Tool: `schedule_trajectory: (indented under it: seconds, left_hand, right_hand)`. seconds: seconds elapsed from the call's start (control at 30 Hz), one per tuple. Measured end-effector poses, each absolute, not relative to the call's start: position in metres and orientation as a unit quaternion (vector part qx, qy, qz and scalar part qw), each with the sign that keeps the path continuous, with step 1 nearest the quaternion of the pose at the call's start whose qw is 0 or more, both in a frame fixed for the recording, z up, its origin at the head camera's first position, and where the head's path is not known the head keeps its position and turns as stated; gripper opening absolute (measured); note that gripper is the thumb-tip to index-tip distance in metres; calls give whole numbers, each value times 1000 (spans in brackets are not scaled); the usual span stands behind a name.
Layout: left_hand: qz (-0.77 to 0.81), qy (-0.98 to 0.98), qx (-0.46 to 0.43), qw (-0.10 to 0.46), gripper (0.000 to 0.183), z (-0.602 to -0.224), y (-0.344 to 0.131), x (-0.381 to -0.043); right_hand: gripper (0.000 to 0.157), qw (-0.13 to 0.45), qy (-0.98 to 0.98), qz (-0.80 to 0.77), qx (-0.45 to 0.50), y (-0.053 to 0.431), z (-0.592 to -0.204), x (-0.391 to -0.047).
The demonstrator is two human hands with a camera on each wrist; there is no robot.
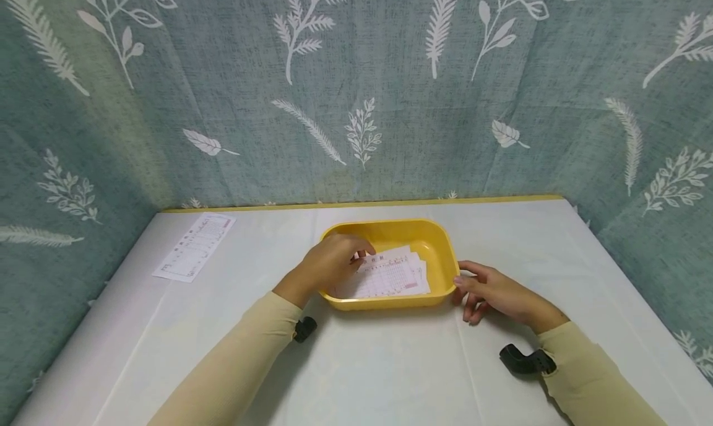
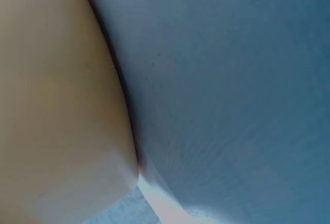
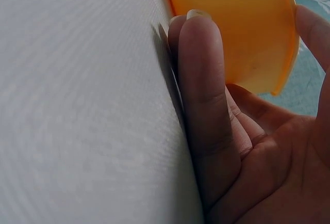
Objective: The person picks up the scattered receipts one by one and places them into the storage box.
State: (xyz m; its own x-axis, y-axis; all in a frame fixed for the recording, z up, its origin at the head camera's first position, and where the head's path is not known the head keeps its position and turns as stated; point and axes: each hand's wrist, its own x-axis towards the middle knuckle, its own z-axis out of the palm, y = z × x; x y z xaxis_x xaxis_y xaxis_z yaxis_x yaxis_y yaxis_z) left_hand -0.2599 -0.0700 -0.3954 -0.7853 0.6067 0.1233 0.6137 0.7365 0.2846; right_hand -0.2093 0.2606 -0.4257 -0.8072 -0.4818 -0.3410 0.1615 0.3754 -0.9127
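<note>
A yellow plastic basin (image 1: 440,271) stands on the white table with several printed paper slips (image 1: 390,277) overlapping inside it. My left hand (image 1: 334,259) reaches over the basin's left side. Its bent fingers are at the upper left edge of the slips; whether they pinch one is hidden. My right hand (image 1: 496,293) holds the basin's right end, with the thumb on the rim and the other fingers outside the wall. In the right wrist view the thumb (image 3: 312,33) meets the rim of the basin (image 3: 247,33), while the lower fingers lie close to the tabletop.
Another printed slip (image 1: 195,246) lies alone at the table's back left. Leaf-patterned green cloth (image 1: 356,135) rises behind and beside the white table (image 1: 390,364). A black strap piece (image 1: 526,361) sits at the right wrist, and a similar one (image 1: 304,329) at the left.
</note>
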Motion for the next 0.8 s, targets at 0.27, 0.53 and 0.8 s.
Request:
schedule_trajectory:
  seconds: [0.27,0.53,0.8]
  left_hand:
    - [-153,-945,-290,11,19,-391,-68,-256]
    - [-126,-947,-295,24,18,-392,-68,-256]
    - [-108,-943,-314,28,21,-393,-68,-257]
  right_hand:
    - [62,287,778,-549,-108,259,-423,-210]
    - [63,289,780,-545,-102,259,-424,-210]
    - [63,294,774,-551,-102,260,-424,-209]
